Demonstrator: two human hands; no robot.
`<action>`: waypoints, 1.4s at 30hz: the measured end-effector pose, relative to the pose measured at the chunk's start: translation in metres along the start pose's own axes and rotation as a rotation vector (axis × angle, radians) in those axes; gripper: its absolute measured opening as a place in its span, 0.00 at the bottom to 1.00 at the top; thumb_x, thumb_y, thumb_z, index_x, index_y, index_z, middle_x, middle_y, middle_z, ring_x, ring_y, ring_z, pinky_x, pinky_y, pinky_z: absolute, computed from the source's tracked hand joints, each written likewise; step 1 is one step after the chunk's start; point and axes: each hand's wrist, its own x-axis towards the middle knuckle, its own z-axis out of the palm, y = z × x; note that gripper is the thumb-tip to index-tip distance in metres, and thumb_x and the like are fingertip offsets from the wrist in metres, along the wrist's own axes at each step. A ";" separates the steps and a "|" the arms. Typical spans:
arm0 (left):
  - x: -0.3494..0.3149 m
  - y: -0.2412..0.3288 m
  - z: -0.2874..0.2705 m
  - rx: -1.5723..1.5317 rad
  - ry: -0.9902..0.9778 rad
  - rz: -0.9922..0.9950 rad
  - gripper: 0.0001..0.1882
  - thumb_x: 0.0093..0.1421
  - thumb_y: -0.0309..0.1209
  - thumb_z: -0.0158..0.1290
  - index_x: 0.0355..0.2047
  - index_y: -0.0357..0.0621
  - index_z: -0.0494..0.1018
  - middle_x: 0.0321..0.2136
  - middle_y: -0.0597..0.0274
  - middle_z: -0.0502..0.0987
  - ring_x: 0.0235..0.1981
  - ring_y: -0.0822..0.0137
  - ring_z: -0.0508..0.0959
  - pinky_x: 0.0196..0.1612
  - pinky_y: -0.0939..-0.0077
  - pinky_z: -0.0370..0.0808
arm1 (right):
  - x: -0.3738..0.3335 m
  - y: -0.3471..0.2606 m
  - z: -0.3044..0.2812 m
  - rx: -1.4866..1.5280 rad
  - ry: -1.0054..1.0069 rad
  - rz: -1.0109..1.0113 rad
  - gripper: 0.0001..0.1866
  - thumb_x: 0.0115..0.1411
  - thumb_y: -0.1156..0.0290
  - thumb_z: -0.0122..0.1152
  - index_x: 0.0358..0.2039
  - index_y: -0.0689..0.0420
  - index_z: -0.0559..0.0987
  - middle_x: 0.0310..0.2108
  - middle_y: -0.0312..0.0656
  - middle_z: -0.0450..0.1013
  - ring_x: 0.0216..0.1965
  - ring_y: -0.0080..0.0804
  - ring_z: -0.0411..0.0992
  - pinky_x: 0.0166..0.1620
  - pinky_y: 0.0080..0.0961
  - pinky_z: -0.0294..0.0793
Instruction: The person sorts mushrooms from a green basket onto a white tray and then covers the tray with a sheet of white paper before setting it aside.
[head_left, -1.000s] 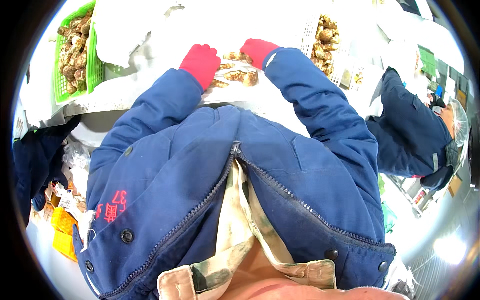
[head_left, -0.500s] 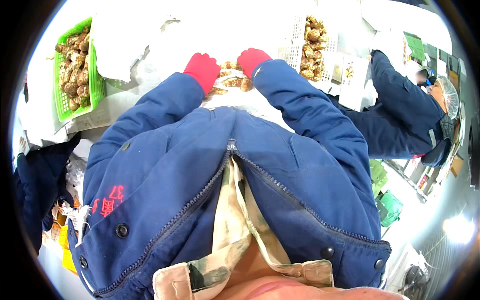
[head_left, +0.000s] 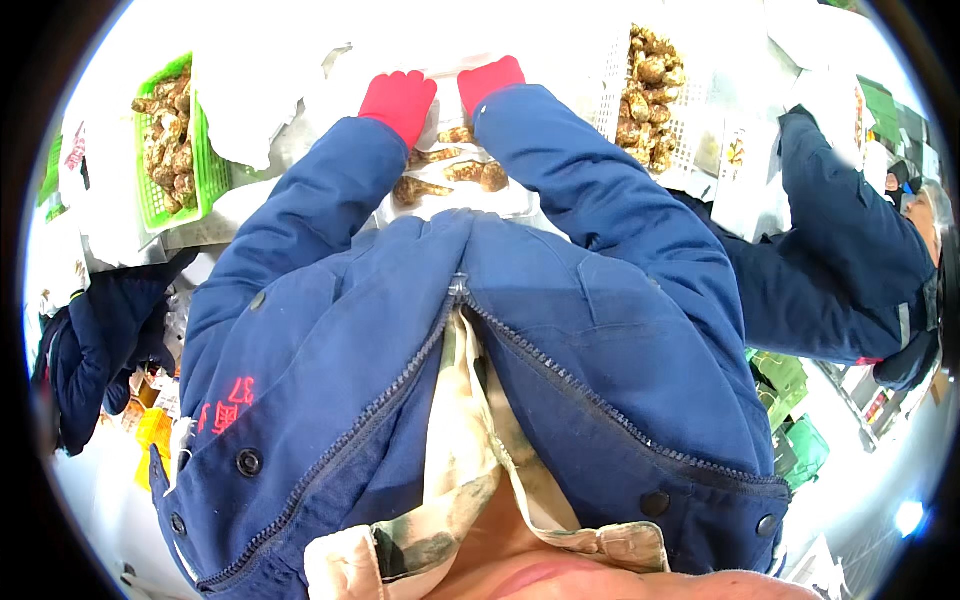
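My left hand (head_left: 400,105), in a red glove, is at the far side of a pale tray (head_left: 515,200), its fingers curled. Beside it on the right, my right hand (head_left: 490,80) in a red glove is also curled, with its fingertips hidden. A pale, clear-looking edge shows between the two hands; what they grip cannot be made out. Several brown-and-cream mushrooms lie on the tray between my forearms, among them a thick one (head_left: 478,175) and a long-stemmed one (head_left: 420,190). My right sleeve overlaps part of the tray.
A green plastic basket (head_left: 212,170) of mushrooms stands at the left. On the right is a white basket (head_left: 610,85) filled with mushrooms. A co-worker in a dark blue jacket (head_left: 840,240) reaches toward the table at the right. Another dark-clothed person (head_left: 110,335) is at the left.
Both gloved hands have moved farther from my body, and more of the mushrooms and tray shows between my forearms. The view has shifted slightly, so the baskets appear farther right and lower.
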 end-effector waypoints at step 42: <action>-0.046 0.013 0.005 -0.314 0.259 0.077 0.24 0.54 0.31 0.58 0.53 0.48 0.70 0.50 0.54 0.72 0.50 0.54 0.72 0.51 0.58 0.67 | -0.201 0.167 0.063 0.615 -0.038 0.782 0.46 0.47 0.41 0.63 0.62 0.51 0.63 0.48 0.54 0.73 0.50 0.50 0.71 0.53 0.41 0.70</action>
